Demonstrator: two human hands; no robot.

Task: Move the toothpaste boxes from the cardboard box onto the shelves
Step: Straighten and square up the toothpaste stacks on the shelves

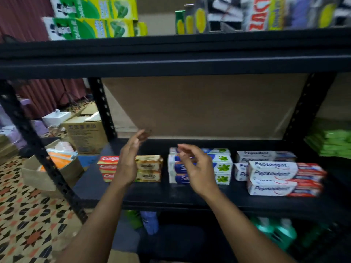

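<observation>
On the black middle shelf (pixel 152 194) stand three stacks of toothpaste boxes: red Colgate boxes (pixel 109 166) at the left, blue and white boxes (pixel 221 166) in the middle, white and red Pepsodent boxes (pixel 275 177) at the right. My left hand (pixel 129 160) hovers in front of the Colgate stack with straight fingers and holds nothing. In front of the blue and white stack my right hand (pixel 195 166) is raised with loosely curled fingers, also holding nothing. A cardboard box's edge (pixel 121 257) shows at the bottom of the frame; its contents are hidden.
The top shelf (pixel 171 54) carries green and yellow boxes (pixel 91 18) and other packs. Green packets (pixel 330 143) lie at the far right. Bottles (pixel 275 232) stand on the lower shelf. Left of the rack, cardboard boxes (pixel 85 133) sit on a patterned floor.
</observation>
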